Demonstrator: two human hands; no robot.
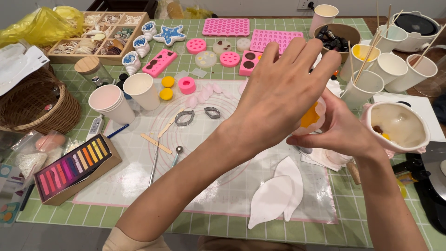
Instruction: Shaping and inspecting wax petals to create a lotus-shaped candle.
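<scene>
My left hand point(283, 90) reaches across to the right, fingers spread, raised over the translucent work mat point(195, 153); it holds nothing that I can see. Behind it, my right hand point(346, 132) grips a small pale cup with yellow-orange contents point(312, 118), partly hidden by the left hand. White leaf-shaped pieces point(278, 191) lie on the mat just below both hands. Crumpled white paper point(325, 158) sits under the right hand.
Pink silicone moulds point(226, 27) and shell shapes point(141, 46) lie at the back. Paper cups point(113, 103) stand left; cups with wooden sticks point(367, 83) stand right beside a pink-rimmed bowl point(398, 125). A box of coloured pastels point(74, 168) and a wicker basket point(37, 104) sit left.
</scene>
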